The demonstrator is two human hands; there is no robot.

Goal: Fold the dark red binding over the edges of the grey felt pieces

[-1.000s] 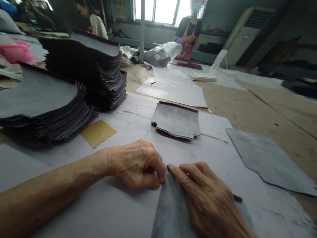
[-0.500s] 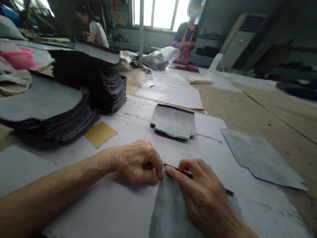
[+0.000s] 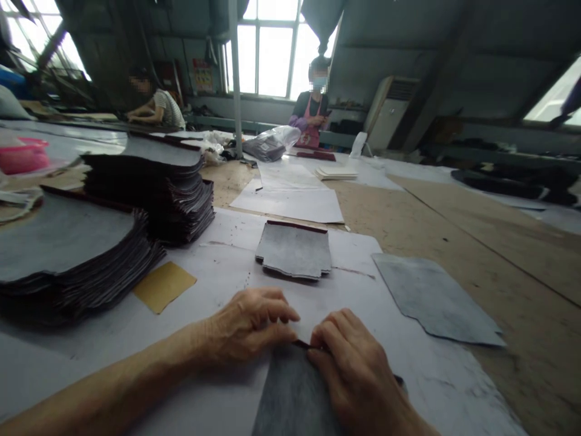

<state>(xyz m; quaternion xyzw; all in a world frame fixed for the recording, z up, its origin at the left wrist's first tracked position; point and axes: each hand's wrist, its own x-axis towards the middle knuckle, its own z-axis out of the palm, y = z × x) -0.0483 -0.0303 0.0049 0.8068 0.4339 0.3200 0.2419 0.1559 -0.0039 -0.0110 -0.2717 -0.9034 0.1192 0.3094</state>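
Note:
A grey-backed sheet of material, with a narrow dark folded strip along its far edge, lies on the white paper in front of me. My left hand is at the left end of that edge, fingers curled and thumb on the corner. Just to its right, my right hand pinches the dark edge between thumb and bent fingers and covers much of the sheet's right side. Beyond the hands sits a small pile of similar grey pieces with a dark far edge.
Two tall stacks of grey-backed pieces, a nearer stack and a farther stack, stand at left. A yellow square lies beside them. One grey piece rests at right. Two people are across the table, one in a pink apron.
My view has tilted up, showing more window. The right hand's fingers have curled in on the dark edge, and the left thumb has come over the sheet's corner.

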